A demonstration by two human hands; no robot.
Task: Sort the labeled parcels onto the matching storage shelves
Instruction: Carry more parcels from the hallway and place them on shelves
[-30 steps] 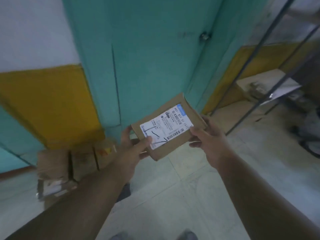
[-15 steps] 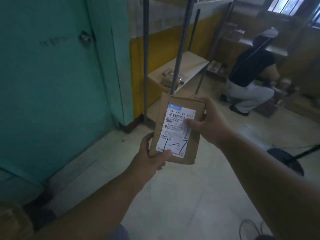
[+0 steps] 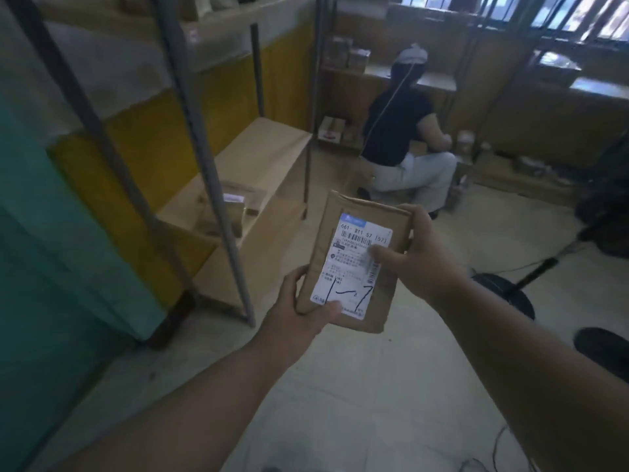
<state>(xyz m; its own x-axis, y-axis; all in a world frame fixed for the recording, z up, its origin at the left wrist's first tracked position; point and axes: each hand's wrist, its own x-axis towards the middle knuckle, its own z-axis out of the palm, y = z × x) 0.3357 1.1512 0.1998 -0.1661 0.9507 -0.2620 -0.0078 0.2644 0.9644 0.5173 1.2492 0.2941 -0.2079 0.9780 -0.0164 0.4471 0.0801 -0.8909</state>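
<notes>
Nearest, left hand (image 3: 299, 311) gripping the near left corner of a brown parcel (image 3: 357, 264), thumb pressed flat on the lower edge of its white label (image 3: 352, 264), fingers curled underneath. Right hand (image 3: 418, 264) clamping the parcel's far right edge, thumb across the label, fingers wrapped behind. Parcel held upright in the air above the pale floor (image 3: 357, 386), label facing up. Beyond, to the left, metal shelving (image 3: 211, 158) with small boxes (image 3: 235, 206) on its low board. Farther back, a crouching person (image 3: 405, 148) at more shelves.
</notes>
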